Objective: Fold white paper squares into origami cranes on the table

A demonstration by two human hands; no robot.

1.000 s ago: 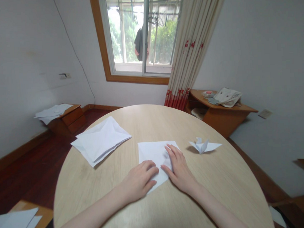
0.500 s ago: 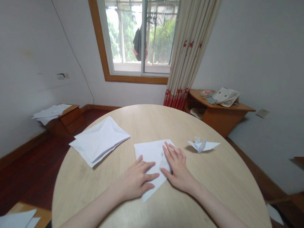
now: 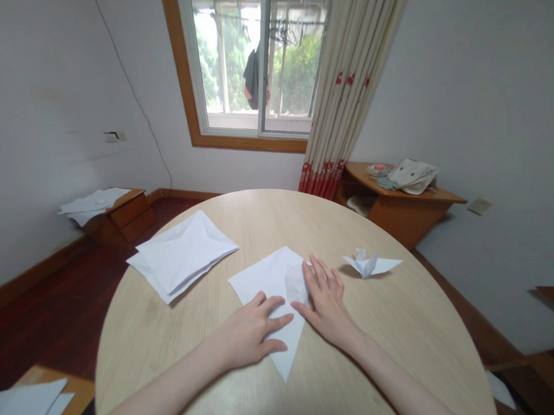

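A white sheet of paper folded into a triangle (image 3: 270, 280) lies on the round wooden table (image 3: 399, 324) in front of me, one corner pointing toward me. My left hand (image 3: 247, 332) rests flat on its lower left part, fingers stretched out. My right hand (image 3: 325, 299) lies flat on its right edge with the fingers spread. Neither hand grips anything.
A stack of creased white sheets (image 3: 183, 254) lies on the table's left. A folded paper crane (image 3: 370, 265) stands to the right of my hands. A low cabinet with papers (image 3: 108, 207) is at the left wall, a side table with a bag (image 3: 407, 179) at the right.
The folded paper has turned under my hands, so a corner now points toward me. Both hands stay flat on it, shifted slightly with the turn.
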